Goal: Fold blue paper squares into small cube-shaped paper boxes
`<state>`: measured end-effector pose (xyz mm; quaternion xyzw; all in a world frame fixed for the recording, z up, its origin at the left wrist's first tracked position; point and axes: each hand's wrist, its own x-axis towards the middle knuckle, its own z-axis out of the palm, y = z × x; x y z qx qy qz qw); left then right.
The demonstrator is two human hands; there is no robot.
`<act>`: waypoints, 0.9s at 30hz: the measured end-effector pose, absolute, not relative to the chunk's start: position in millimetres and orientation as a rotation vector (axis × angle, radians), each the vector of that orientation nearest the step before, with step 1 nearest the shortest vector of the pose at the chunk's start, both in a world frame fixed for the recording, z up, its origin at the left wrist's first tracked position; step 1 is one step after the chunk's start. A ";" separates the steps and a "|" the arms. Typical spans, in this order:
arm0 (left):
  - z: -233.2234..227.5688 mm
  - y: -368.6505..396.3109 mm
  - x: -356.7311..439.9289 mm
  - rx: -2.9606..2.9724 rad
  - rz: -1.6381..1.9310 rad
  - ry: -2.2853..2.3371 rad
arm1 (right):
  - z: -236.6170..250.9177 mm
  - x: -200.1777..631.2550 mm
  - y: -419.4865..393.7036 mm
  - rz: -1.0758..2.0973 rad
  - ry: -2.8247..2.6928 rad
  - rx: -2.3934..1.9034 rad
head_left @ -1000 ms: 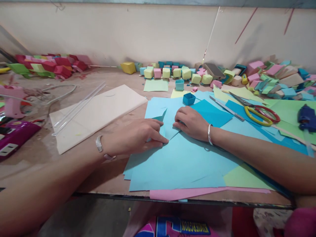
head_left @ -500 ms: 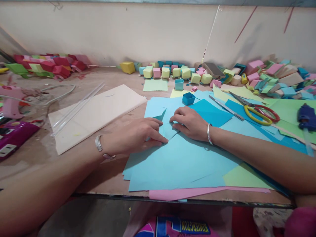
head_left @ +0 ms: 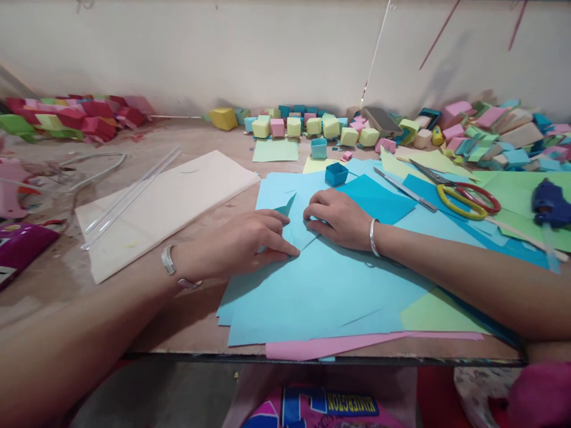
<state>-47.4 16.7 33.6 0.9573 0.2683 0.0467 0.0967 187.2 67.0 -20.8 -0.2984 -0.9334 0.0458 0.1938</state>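
Note:
A small piece of light blue paper [head_left: 296, 230] lies between my hands, with one corner standing up by the left fingers. My left hand [head_left: 254, 242] presses its lower left edge with the index finger and thumb, the other fingers bent. My right hand [head_left: 339, 219] is closed over the right side, fingers curled and tips down on the paper. Beneath both hands spreads a stack of light blue sheets [head_left: 294, 303]. Just behind the right hand sits a small dark blue paper box [head_left: 336, 173], beside a darker blue sheet [head_left: 379, 202].
A craft knife [head_left: 404, 189] and scissors [head_left: 468, 202] lie to the right, near a blue glue gun [head_left: 552, 204]. Clear plastic strips [head_left: 134, 196] rest on cream paper [head_left: 191, 208] at left. Folded paper boxes [head_left: 314, 126] line the wall.
The whole view has shifted slightly, so things sit a little further left. Both hands keep their places on the paper, with no clear change of grip.

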 end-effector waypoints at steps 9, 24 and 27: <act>32.3 17.7 -48.5 2.820 0.121 0.806 | -18.9 187.1 67.7 0.043 -2.676 -0.820; 31.8 17.9 -49.0 2.800 0.103 0.834 | -19.5 190.0 70.1 0.018 -2.672 -0.755; 31.7 17.1 -49.1 2.796 0.109 0.840 | -19.5 190.4 69.8 0.029 -2.674 -0.752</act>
